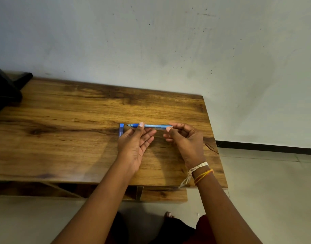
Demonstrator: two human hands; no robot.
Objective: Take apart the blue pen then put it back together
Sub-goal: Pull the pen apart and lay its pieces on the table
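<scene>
Both bare forearms reach forward. The left hand (136,143) lies palm-up, fingers spread, thumb raised; the right hand (185,138) curls its fingers, wrist wrapped in white and orange threads (201,170).

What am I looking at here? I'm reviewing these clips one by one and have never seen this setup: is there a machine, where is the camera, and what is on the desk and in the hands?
There is no machine. A person works with two bare hands, and the single picture comes from a wide-angle camera worn on the head, looking forward and down, so the arms enter from the bottom edge.

The surface is a wooden table set against a pale wall. On it, just left of the hands, lies the blue pen cap, already off.

The blue pen is held level between both hands: the left hand pinches the end near the writing tip, and the right hand, with thread bands at its wrist, holds the back end. A dark object sits at the table's far left; I cannot tell what it is.
</scene>
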